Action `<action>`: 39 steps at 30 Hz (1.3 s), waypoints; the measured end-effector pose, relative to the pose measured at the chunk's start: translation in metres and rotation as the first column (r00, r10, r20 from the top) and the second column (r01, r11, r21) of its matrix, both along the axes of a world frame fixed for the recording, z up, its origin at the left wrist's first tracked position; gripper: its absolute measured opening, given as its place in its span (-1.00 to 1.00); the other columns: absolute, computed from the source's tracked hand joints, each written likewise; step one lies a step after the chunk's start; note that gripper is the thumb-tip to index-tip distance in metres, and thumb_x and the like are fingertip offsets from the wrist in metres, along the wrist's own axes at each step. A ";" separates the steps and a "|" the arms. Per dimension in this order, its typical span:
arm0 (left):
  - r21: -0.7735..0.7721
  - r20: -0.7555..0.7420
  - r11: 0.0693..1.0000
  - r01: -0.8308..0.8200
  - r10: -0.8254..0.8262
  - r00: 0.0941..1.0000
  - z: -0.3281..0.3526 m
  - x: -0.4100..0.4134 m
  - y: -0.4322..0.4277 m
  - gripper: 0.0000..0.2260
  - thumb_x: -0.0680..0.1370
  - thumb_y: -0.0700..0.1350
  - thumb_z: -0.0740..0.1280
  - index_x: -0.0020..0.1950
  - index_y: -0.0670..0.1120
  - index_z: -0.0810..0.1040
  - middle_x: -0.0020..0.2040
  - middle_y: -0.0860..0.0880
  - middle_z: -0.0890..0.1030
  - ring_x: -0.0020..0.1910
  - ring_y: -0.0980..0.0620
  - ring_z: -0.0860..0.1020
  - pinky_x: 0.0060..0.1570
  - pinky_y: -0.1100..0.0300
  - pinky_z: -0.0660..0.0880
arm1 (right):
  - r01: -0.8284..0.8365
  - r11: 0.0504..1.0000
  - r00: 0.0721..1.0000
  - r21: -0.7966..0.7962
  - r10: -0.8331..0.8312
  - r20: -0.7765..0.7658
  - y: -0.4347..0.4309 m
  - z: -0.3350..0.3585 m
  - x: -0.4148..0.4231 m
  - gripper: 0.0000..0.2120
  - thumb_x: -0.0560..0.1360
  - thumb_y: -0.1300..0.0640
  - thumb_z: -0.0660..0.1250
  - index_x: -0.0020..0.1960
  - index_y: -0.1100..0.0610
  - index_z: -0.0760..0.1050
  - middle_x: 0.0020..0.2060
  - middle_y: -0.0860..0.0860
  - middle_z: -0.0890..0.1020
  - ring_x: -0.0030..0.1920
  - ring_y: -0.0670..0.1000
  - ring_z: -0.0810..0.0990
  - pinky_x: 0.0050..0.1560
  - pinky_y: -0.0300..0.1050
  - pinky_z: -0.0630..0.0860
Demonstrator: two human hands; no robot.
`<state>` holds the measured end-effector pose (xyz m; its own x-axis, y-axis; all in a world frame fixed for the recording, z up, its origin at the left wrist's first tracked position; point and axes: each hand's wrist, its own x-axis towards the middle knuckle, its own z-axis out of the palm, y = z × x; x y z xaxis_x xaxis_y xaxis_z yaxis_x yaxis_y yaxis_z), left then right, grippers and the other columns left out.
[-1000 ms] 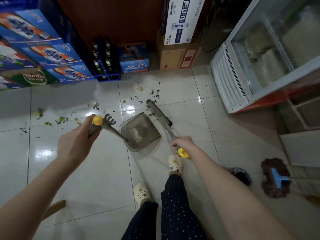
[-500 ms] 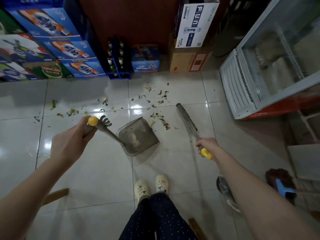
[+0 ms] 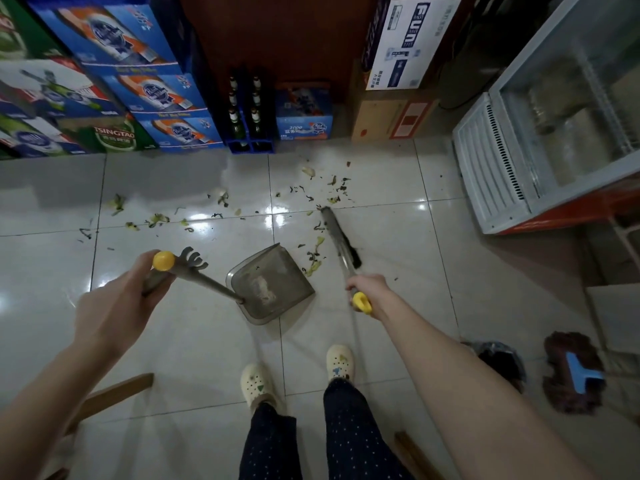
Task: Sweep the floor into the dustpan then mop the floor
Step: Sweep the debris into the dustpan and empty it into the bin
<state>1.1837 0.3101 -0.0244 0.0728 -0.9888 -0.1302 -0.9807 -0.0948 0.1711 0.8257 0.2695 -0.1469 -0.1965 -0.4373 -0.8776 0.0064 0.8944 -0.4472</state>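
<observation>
On the white tiled floor (image 3: 194,358), near its middle and just ahead of the person's cream clogs (image 3: 256,382), sits the grey dustpan (image 3: 273,289), its open mouth turned toward the far right. Its long handle slants up to the left, ending in a comb of teeth and a yellow knob. The left hand (image 3: 117,303) is wrapped around that handle just below the knob.

Just right of the pan's mouth the broom (image 3: 341,242) touches the tiles with its dark bristles, and a small clump of greenish scraps (image 3: 313,258) lies between broom and pan. The right hand (image 3: 367,289) grips the broom's handle close to its yellow end loop. So both hands are closed around tools.

More scraps are scattered over the tiles farther back and off to the left. At the floor's right edge lies a brown mop (image 3: 571,375) with a blue bracket, beside a dark bin (image 3: 502,362). Along the far edge stand stacked beer cartons (image 3: 121,98), a blue crate of bottles (image 3: 246,116) and cardboard boxes (image 3: 391,116); a glass-topped freezer (image 3: 519,161) fills the far right corner.
</observation>
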 end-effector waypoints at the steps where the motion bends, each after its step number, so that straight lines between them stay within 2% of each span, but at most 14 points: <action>1: -0.002 -0.004 1.000 0.017 -0.017 1.000 0.000 0.008 -0.001 -0.72 0.53 0.11 0.20 0.19 0.06 0.30 -0.36 -0.03 0.52 -0.46 -0.13 0.46 -0.46 0.20 0.31 | 0.003 1.000 1.000 -0.001 -0.003 0.024 -0.001 0.003 0.016 -0.85 0.36 0.40 0.31 -0.06 0.34 0.49 -0.49 0.16 0.46 -0.61 0.03 0.41 -0.56 -0.27 0.37; 3: -0.007 -0.012 0.999 0.052 -0.052 0.999 0.003 0.020 -0.003 -0.74 0.54 0.06 0.23 0.18 0.04 0.32 -0.41 0.02 0.44 -0.51 -0.07 0.41 -0.48 0.21 0.34 | 0.013 1.000 0.998 -0.005 -0.013 0.055 -0.003 0.009 0.044 -0.93 0.37 0.42 0.30 -0.22 0.29 0.47 -0.62 0.12 0.43 -0.62 0.02 0.38 -0.57 -0.30 0.34; 5: 0.000 -0.014 0.997 0.075 -0.075 0.997 0.005 0.031 -0.004 -0.74 0.54 0.03 0.26 0.18 0.03 0.33 -0.41 0.06 0.40 -0.52 -0.03 0.39 -0.48 0.21 0.37 | 0.018 1.000 0.997 -0.019 -0.016 0.071 -0.004 0.013 0.063 -0.89 0.38 0.42 0.29 -0.28 0.27 0.44 -0.69 0.10 0.40 -0.61 0.02 0.36 -0.58 -0.31 0.32; 10: 0.003 0.001 0.993 0.116 -0.116 0.993 0.006 0.057 -0.011 -0.75 0.55 0.05 0.25 0.18 0.03 0.37 -0.34 0.05 0.45 -0.46 -0.02 0.36 -0.47 0.24 0.29 | 0.087 0.995 0.995 -0.045 -0.085 0.045 0.008 0.024 0.077 -0.87 0.39 0.43 0.28 -0.28 0.26 0.45 -0.65 0.12 0.40 -0.61 0.02 0.35 -0.59 -0.31 0.29; 15: 0.003 -0.006 0.986 0.166 -0.166 0.986 0.001 0.072 -0.018 -0.75 0.54 0.05 0.26 0.17 0.04 0.35 -0.36 0.06 0.43 -0.50 -0.04 0.39 -0.50 0.22 0.35 | 0.132 0.990 0.985 -0.056 -0.137 -0.102 0.038 0.031 0.034 -0.83 0.39 0.44 0.27 -0.31 0.24 0.42 -0.52 0.14 0.41 -0.70 0.00 0.34 -0.62 -0.33 0.28; 20: -0.029 -0.003 0.984 0.175 -0.175 0.985 -0.003 0.067 -0.025 -0.78 0.54 0.05 0.26 0.12 0.01 0.35 -0.34 -0.03 0.51 -0.49 -0.06 0.41 -0.49 0.21 0.34 | 0.225 0.972 0.947 -0.062 -0.233 -0.221 0.054 0.023 -0.018 -0.81 0.38 0.45 0.28 -0.35 0.26 0.39 -0.72 0.07 0.40 -0.75 -0.02 0.34 -0.66 -0.32 0.31; 24: -0.036 -0.017 0.983 0.178 -0.179 0.984 -0.009 0.065 -0.031 -0.73 0.53 0.09 0.22 0.16 0.02 0.34 -0.34 -0.10 0.52 -0.47 -0.18 0.50 -0.47 0.11 0.43 | 0.266 0.964 0.919 -0.021 -0.260 -0.297 0.064 0.007 -0.039 -0.83 0.36 0.42 0.33 -0.35 0.26 0.41 -0.76 0.04 0.39 -0.77 -0.04 0.34 -0.66 -0.31 0.36; 27: -0.065 -0.028 0.985 0.161 -0.163 0.986 -0.015 0.065 -0.030 -0.69 0.54 0.18 0.18 0.17 0.04 0.34 -0.39 -0.09 0.49 -0.50 -0.18 0.48 -0.49 0.07 0.47 | 0.268 0.963 0.924 -0.005 -0.258 -0.281 0.066 -0.007 -0.039 -0.87 0.33 0.42 0.34 -0.32 0.27 0.44 -0.66 0.10 0.45 -0.71 0.00 0.40 -0.60 -0.26 0.40; 29: -0.050 -0.013 0.986 0.161 -0.162 0.987 -0.016 0.064 -0.028 -0.70 0.53 0.16 0.18 0.17 0.03 0.34 -0.40 -0.09 0.48 -0.51 -0.17 0.47 -0.49 0.04 0.48 | 0.228 0.973 0.940 0.015 -0.217 -0.263 0.068 -0.015 -0.031 -0.92 0.30 0.41 0.36 -0.24 0.31 0.49 -0.50 0.14 0.49 -0.56 0.06 0.45 -0.46 -0.16 0.42; 31: -0.041 -0.006 0.987 0.155 -0.155 0.988 -0.013 0.061 -0.026 -0.71 0.52 0.14 0.19 0.15 0.02 0.34 -0.41 -0.10 0.47 -0.51 -0.17 0.46 -0.49 0.04 0.48 | 0.184 0.983 0.956 0.008 -0.177 -0.232 0.071 -0.019 -0.019 -0.85 0.30 0.41 0.35 -0.14 0.30 0.53 -0.44 0.14 0.49 -0.47 0.08 0.44 -0.39 -0.14 0.40; 34: -0.031 -0.006 0.992 0.122 -0.123 0.992 -0.005 0.061 -0.019 -0.71 0.53 0.13 0.21 0.15 0.01 0.33 -0.37 -0.11 0.51 -0.47 -0.19 0.49 -0.45 0.04 0.48 | 0.128 0.992 0.979 -0.015 -0.128 -0.158 0.070 -0.018 0.007 -0.77 0.29 0.40 0.34 -0.06 0.27 0.56 -0.42 0.12 0.49 -0.45 0.07 0.44 -0.41 -0.19 0.39; 36: -0.024 -0.021 0.992 0.122 -0.122 0.992 -0.001 0.066 -0.014 -0.71 0.53 0.13 0.20 0.15 0.01 0.33 -0.36 -0.12 0.53 -0.46 -0.19 0.50 -0.43 0.04 0.49 | 0.073 0.997 0.992 -0.018 -0.074 -0.107 0.067 -0.015 0.029 -0.79 0.31 0.39 0.33 -0.06 0.28 0.56 -0.42 0.12 0.50 -0.47 0.06 0.45 -0.45 -0.20 0.39; 39: -0.039 -0.002 0.989 0.145 -0.145 0.989 0.004 0.076 -0.005 -0.71 0.52 0.10 0.22 0.16 0.00 0.34 -0.40 -0.05 0.49 -0.53 -0.12 0.45 -0.50 0.11 0.45 | -0.021 0.999 0.999 -0.032 0.020 -0.044 0.061 -0.010 0.067 -0.72 0.32 0.36 0.33 0.03 0.32 0.58 -0.37 0.14 0.53 -0.46 0.04 0.47 -0.45 -0.18 0.39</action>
